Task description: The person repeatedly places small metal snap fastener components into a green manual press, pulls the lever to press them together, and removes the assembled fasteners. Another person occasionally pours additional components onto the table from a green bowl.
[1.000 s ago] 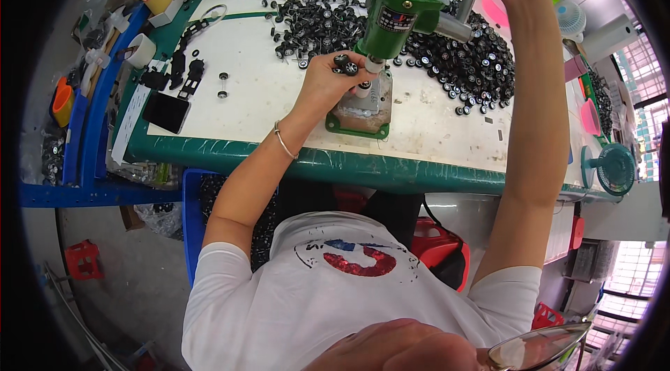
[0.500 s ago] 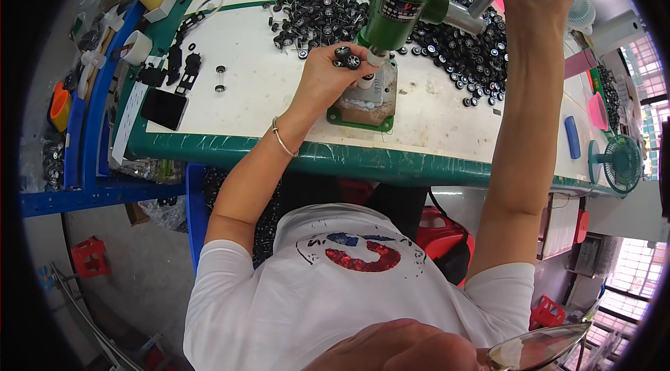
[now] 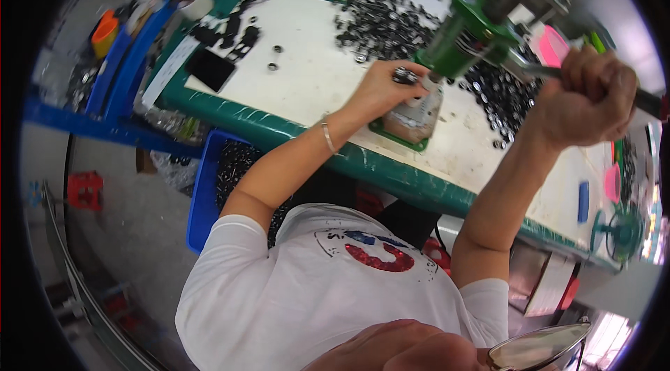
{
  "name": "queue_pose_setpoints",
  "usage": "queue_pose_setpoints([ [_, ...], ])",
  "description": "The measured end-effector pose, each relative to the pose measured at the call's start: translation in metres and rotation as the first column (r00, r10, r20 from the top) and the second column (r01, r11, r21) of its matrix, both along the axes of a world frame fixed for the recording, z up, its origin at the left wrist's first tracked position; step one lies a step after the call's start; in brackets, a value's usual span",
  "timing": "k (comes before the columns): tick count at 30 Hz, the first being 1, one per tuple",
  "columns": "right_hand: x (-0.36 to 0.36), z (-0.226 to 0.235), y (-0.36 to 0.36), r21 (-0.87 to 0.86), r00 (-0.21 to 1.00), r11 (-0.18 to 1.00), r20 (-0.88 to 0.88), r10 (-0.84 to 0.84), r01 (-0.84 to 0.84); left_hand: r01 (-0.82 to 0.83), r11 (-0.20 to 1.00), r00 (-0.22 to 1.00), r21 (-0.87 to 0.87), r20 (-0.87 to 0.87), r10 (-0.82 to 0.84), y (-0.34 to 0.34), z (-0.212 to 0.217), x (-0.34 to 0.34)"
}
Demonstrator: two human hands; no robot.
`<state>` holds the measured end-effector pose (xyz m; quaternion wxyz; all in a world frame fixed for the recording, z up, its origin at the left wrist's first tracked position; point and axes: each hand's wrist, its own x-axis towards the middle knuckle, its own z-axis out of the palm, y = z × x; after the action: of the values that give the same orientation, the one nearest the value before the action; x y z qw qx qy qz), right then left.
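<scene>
A green hand press stands on the table, its base plate near the front edge. My left hand is at the foot of the press ram, fingers closed around small black toy wheels with silvery hubs. Its fingertips reach under the ram, and the part between ram and base is mostly hidden by them. Right of the press, my right hand is wrapped in a fist round the press lever, whose dark end sticks out past the fist.
Heaps of black wheels cover the table behind the press, with more wheels to its right. At the left lie a black flat device, black plastic parts and two loose wheels. A blue bin stands below the table edge.
My right hand has pulled the lever down from its raised position. My left hand stays under the ram with the wheels. The whole view has tilted and shifted.
</scene>
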<state>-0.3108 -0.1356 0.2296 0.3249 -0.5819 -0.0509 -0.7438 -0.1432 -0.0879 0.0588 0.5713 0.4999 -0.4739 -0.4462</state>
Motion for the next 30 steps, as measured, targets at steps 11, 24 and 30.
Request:
queue_pose_setpoints([
  [11, 0.018, 0.035, -0.07, 0.555, 0.98, 0.814, -0.18, -0.083, 0.171, -0.052, 0.996, 0.956, 0.076, -0.284, 0.072, -0.005, -0.012, 0.01],
  [24, -0.02, -0.045, -0.09, 0.645, 0.952, 0.753, -0.293, 0.086, 0.13, -0.507, 0.762, 0.169, -0.404, 0.82, 0.547, 0.045, -0.056, 0.2],
  [30, -0.067, -0.138, -0.098, 0.496, 0.662, 0.669, -0.749, 0.007, 0.554, -0.208, 0.954, 0.913, 0.215, 0.393, 0.11, 0.089, -0.042, 0.202],
])
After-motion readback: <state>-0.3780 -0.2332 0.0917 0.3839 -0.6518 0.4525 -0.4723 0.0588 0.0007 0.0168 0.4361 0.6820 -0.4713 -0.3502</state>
